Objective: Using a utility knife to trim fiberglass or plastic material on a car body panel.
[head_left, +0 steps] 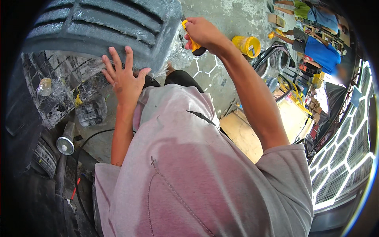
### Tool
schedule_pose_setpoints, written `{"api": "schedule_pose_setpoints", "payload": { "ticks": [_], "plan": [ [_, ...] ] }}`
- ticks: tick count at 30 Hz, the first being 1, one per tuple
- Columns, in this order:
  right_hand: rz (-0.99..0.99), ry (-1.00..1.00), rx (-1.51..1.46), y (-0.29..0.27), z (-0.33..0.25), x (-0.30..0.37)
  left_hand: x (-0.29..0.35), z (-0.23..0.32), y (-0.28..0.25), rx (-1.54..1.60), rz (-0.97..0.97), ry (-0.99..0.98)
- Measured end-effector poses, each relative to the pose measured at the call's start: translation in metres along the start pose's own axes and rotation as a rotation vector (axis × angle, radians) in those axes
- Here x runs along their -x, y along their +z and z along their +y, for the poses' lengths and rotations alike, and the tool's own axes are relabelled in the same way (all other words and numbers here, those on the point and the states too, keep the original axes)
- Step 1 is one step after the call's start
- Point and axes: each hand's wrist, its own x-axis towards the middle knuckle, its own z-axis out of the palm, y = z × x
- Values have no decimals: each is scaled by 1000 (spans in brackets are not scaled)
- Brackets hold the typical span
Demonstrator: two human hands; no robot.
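Observation:
A grey moulded panel [114, 29] with long slots fills the upper left, its edge fringed with loose whitish strands [181, 53] that look like glass fibre. My left hand [125, 77] lies against the panel's near edge, fingers spread, holding nothing. Beside the panel's right corner, my right hand [205, 35] is closed around a yellow and black utility knife [191, 39]. The knife's dark tip points up toward the panel's edge; its blade is too small to make out.
Below the panel is a littered mesh surface [59, 102] with a clear plastic container [91, 112]. A dark cable [85, 144] curves down on the left. To the right stand a yellow bucket [246, 46], tyres [279, 59] and a wooden board [241, 130]. Other people [321, 53] are farther off.

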Motion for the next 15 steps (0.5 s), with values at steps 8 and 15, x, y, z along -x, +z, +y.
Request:
{"api": "schedule_pose_setpoints", "payload": {
  "ticks": [8,15],
  "plan": [
    [125,-173,320,7,32,-17,-1,-2,2,36,23,30],
    [270,-227,453,26,31,-5,0,-4,4,54,28,26]
  ]
}}
